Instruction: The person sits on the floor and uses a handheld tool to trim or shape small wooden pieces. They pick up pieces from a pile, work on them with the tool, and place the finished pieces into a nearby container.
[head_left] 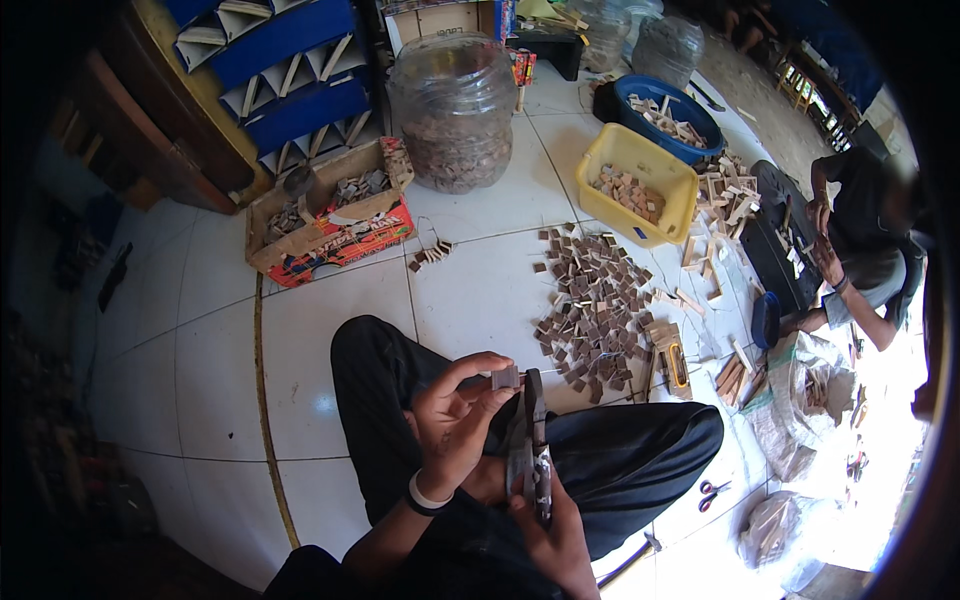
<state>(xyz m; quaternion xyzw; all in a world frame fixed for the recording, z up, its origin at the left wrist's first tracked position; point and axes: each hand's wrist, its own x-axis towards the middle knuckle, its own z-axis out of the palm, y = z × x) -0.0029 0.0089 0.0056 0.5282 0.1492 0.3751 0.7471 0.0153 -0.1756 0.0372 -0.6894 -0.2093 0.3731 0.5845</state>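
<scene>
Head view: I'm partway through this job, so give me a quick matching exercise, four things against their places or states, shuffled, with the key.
Things
1. small grey piece
2. long dark tool
3. yellow tub
4. scissors

Places or states
A. lying on the white floor, right of the folded legs
B. held in the right hand
C. containing small brown pieces
D. pinched by the left hand

Pairs: 1-D, 2-B, 3-C, 4-A
</scene>
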